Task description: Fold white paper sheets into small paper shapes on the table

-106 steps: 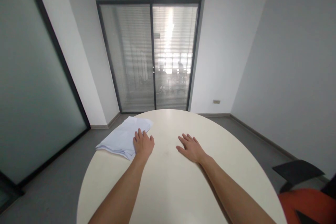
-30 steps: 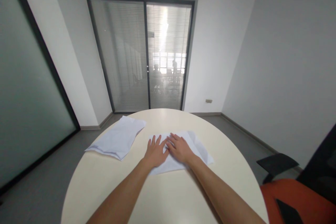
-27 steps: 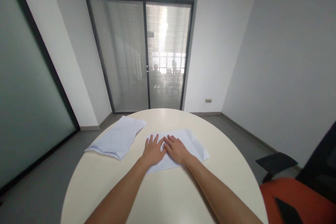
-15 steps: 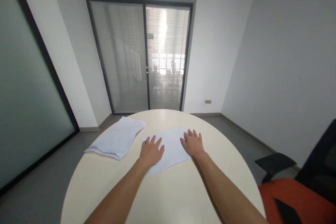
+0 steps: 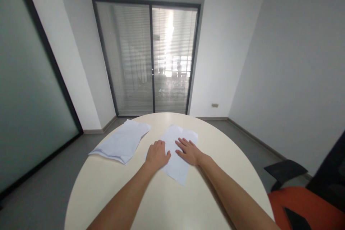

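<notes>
A sheet of white paper (image 5: 176, 172) lies at a slant on the round table (image 5: 167, 208), between and under my hands. My left hand (image 5: 157, 155) rests at the sheet's left edge, thumb stretched over the paper and held apart. Its other fingers are bent close together, their tips partly hidden. Flat on the right half of the sheet lies my right hand (image 5: 189, 151), fingers spread and pointing left. Neither hand grips the paper.
To the left, a stack of rumpled white papers (image 5: 121, 140) reaches over the table's edge. An office chair with an orange seat (image 5: 299, 205) and black armrest (image 5: 285, 169) stands at the lower right. Beyond the table is a glass door with blinds (image 5: 129, 64).
The sheet has turned, its near edge now slanting down to the right. My right hand has shifted left across it, fingers now pointing left. My left hand's fingers have drawn together.
</notes>
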The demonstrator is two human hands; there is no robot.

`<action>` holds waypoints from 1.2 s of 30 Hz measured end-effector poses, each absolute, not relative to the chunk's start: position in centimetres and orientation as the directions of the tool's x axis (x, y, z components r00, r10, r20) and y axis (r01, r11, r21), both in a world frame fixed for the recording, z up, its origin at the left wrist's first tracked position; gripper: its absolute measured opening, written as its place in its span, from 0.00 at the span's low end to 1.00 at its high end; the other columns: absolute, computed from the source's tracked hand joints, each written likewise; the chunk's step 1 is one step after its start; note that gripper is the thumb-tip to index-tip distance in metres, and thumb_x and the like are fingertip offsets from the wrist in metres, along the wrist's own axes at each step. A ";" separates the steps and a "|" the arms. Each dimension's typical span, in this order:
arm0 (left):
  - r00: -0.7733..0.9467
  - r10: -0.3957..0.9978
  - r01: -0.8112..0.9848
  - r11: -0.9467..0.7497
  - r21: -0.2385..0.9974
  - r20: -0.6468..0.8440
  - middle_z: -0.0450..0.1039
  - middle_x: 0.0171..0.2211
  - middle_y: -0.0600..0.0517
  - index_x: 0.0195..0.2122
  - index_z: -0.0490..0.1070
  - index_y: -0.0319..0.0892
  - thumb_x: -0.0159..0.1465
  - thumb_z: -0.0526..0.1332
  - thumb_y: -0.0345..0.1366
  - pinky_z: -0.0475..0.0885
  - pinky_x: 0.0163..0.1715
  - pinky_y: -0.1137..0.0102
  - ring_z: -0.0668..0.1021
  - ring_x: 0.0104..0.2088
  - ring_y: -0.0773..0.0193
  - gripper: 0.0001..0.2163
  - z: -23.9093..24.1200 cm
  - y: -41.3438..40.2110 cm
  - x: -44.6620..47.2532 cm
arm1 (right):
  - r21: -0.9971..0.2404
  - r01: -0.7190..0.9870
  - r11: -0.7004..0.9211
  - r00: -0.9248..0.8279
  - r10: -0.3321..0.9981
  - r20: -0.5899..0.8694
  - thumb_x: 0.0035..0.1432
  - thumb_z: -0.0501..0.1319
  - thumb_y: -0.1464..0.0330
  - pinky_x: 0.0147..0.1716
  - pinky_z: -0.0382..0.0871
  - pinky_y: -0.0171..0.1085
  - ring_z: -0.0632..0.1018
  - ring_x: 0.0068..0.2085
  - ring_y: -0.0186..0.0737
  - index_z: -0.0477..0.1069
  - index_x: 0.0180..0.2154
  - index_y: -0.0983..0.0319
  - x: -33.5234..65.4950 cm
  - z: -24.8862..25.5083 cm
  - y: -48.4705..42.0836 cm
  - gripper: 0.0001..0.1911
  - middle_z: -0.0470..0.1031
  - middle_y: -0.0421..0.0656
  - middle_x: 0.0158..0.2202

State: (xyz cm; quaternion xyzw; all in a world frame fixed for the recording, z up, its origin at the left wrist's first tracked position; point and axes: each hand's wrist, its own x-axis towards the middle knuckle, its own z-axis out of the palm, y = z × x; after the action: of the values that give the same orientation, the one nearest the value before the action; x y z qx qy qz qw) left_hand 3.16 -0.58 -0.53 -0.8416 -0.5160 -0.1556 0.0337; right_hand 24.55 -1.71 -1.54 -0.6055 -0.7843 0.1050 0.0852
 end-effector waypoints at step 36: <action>0.431 0.738 0.758 -0.608 0.235 0.519 0.79 0.44 0.47 0.48 0.75 0.43 0.69 0.53 0.32 0.68 0.47 0.61 0.78 0.45 0.56 0.13 -0.6 -0.1 3.1 | -0.833 0.554 -0.007 0.526 0.778 0.344 0.61 0.54 0.59 0.31 0.70 0.38 0.78 0.32 0.42 0.71 0.41 0.61 31.3 -2.8 -0.8 0.15 0.78 0.46 0.34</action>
State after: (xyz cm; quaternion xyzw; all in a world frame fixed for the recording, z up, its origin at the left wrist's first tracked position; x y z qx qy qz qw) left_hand 3.09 -0.10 -0.60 -0.8456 -0.4425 -0.2981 0.0170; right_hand 31.26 -0.84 -2.81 -0.7013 -0.4746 0.1073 0.5209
